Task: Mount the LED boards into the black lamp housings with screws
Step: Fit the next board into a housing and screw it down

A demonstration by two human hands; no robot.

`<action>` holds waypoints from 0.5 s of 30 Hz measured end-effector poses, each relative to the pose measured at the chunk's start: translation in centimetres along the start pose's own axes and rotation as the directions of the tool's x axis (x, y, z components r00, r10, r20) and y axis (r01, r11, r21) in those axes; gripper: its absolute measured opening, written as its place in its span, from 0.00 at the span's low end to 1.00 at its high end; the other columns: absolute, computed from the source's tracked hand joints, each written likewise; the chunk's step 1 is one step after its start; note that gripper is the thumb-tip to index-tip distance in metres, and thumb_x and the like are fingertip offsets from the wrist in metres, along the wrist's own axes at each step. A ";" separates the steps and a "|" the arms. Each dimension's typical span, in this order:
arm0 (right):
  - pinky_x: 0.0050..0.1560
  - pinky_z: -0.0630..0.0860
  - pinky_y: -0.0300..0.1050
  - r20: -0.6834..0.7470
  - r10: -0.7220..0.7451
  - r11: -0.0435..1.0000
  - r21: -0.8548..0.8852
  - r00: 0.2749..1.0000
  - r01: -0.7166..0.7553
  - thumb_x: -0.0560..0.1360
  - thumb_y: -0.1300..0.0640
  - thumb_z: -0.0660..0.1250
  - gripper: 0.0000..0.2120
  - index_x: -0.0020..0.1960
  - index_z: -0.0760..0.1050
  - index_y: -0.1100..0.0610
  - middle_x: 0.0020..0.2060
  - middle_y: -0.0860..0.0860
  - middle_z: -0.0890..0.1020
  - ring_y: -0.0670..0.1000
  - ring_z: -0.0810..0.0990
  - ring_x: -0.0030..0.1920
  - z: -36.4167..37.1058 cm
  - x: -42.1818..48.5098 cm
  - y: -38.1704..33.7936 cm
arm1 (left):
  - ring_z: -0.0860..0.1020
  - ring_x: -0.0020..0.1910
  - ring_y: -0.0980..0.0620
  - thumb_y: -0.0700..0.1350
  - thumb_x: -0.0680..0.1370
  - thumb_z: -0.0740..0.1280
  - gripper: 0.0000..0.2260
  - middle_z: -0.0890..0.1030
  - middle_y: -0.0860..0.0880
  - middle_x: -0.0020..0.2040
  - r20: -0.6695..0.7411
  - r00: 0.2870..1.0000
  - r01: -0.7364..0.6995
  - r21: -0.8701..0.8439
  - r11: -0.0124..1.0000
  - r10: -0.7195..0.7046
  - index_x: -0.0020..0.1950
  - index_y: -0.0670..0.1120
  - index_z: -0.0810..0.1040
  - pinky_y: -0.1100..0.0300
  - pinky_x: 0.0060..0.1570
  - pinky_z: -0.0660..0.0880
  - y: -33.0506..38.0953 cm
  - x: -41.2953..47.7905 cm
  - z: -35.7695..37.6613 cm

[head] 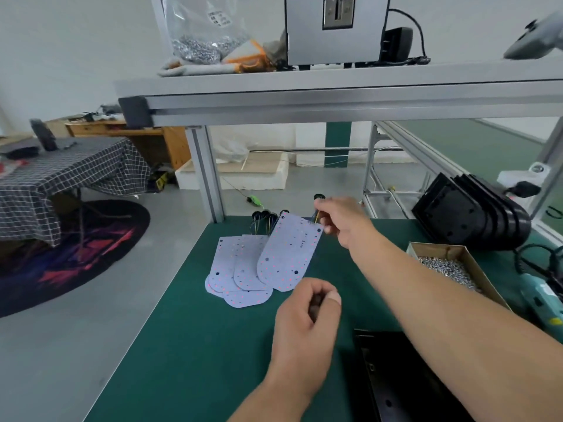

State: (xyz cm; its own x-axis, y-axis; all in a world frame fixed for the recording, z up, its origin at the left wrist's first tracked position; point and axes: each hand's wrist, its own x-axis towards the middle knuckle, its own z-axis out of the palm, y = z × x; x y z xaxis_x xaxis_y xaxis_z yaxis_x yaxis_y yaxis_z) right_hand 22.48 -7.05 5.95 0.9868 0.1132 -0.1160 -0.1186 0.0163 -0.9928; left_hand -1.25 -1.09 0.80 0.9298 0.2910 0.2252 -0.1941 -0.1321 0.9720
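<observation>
Several white LED boards [234, 266] lie fanned out on the green table mat [189, 345]. My right hand [341, 219] pinches the wires at the far end of the top LED board [288, 254], whose far end is lifted. My left hand [307, 318] hovers nearer to me, its fingers curled round a small dark object that I cannot identify. One black lamp housing [405, 382] lies at the near right. A stack of black housings [475, 214] leans at the far right.
A cardboard box of screws [447, 266] sits right of my right forearm. A teal electric screwdriver [542, 296] lies at the right edge. An aluminium shelf [335, 86] with a bag of screws [202, 28] and a grey box spans overhead.
</observation>
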 end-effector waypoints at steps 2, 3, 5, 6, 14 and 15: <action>0.21 0.67 0.37 0.031 -0.041 0.994 0.106 0.999 0.037 0.80 0.61 0.72 0.09 0.42 0.76 0.58 0.26 0.50 0.75 0.45 0.72 0.23 -1.6 -3.0 -1.0 | 0.75 0.42 0.59 0.56 0.78 0.66 0.08 0.79 0.55 0.42 -0.091 0.984 -0.137 0.144 0.980 0.150 0.55 0.57 0.80 0.62 0.46 0.75 0.0 -0.1 -0.2; 0.21 0.68 0.37 0.056 -0.066 0.989 0.137 0.996 0.057 0.80 0.60 0.72 0.09 0.41 0.76 0.58 0.27 0.50 0.76 0.45 0.73 0.24 -2.3 -4.8 -1.4 | 0.76 0.49 0.58 0.54 0.79 0.66 0.09 0.78 0.58 0.48 -0.137 0.952 -0.229 0.269 0.935 0.273 0.58 0.57 0.79 0.59 0.52 0.75 0.1 0.1 -0.4; 0.24 0.72 0.39 0.115 -0.119 0.985 0.142 0.986 0.102 0.80 0.59 0.73 0.11 0.41 0.77 0.57 0.29 0.51 0.78 0.47 0.76 0.27 -4.1 -8.7 -1.9 | 0.72 0.65 0.56 0.51 0.80 0.66 0.14 0.75 0.57 0.64 -0.175 0.869 -0.348 0.448 0.824 0.462 0.65 0.50 0.77 0.54 0.67 0.70 0.2 0.5 -0.5; 0.25 0.73 0.39 0.143 -0.140 0.983 0.137 0.980 0.120 0.81 0.58 0.73 0.11 0.40 0.77 0.57 0.31 0.51 0.78 0.48 0.78 0.28 -4.9 -10.6 -1.9 | 0.67 0.72 0.56 0.52 0.80 0.65 0.18 0.71 0.55 0.71 -0.189 0.857 -0.346 0.477 0.808 0.479 0.70 0.49 0.74 0.52 0.73 0.65 0.4 0.7 -0.6; 0.32 0.68 0.39 0.262 -0.246 0.969 0.076 0.933 0.234 0.74 0.53 0.76 0.12 0.40 0.79 0.60 0.35 0.58 0.77 0.50 0.73 0.33 -9.9 -21.6 0.0 | 0.63 0.81 0.52 0.65 0.76 0.71 0.38 0.68 0.59 0.78 0.225 0.799 -0.583 0.514 0.629 0.557 0.82 0.53 0.63 0.40 0.78 0.61 2.9 1.4 -1.9; 0.32 0.65 0.40 0.245 -0.283 0.959 0.048 0.927 0.280 0.74 0.52 0.76 0.14 0.40 0.78 0.62 0.35 0.59 0.75 0.51 0.70 0.34 -10.1 -22.2 0.3 | 0.70 0.75 0.49 0.65 0.75 0.73 0.35 0.74 0.55 0.72 0.268 0.745 -0.638 0.554 0.535 0.612 0.78 0.52 0.70 0.40 0.74 0.65 3.4 1.3 -1.9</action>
State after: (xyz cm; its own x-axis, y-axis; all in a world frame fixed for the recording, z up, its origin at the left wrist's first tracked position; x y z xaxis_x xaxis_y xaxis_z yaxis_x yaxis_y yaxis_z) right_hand 1.65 -19.56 7.98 0.9213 0.3442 0.1808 0.1572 0.0954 -0.9829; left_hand -1.29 0.69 4.51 0.6573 -0.1178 0.7443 -0.5242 -0.7811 0.3394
